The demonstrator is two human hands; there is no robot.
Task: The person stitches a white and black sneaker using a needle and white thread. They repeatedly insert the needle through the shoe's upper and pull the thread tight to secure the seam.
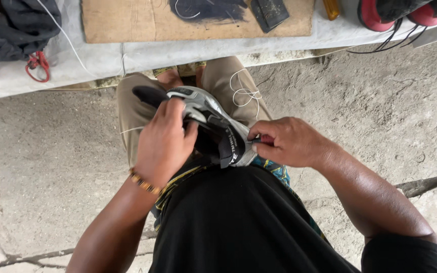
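Observation:
A grey, white and black sports shoe (209,123) lies across my lap, on my khaki trouser legs. My left hand (164,141) grips the shoe over its upper and holds it down. My right hand (290,142) is closed against the shoe's side, pinching a small tool with a red handle (266,140); most of that tool is hidden. A white thread (242,92) loops from the shoe over my right knee. A beaded bracelet (144,182) sits on my left wrist.
A low bench under white cloth (188,53) stands ahead, bearing a wooden board (137,23), a dark cloth (18,25), red cord (37,64), a black block (270,12) and red-soled shoes (390,12). Cracked concrete floor (51,167) lies on both sides.

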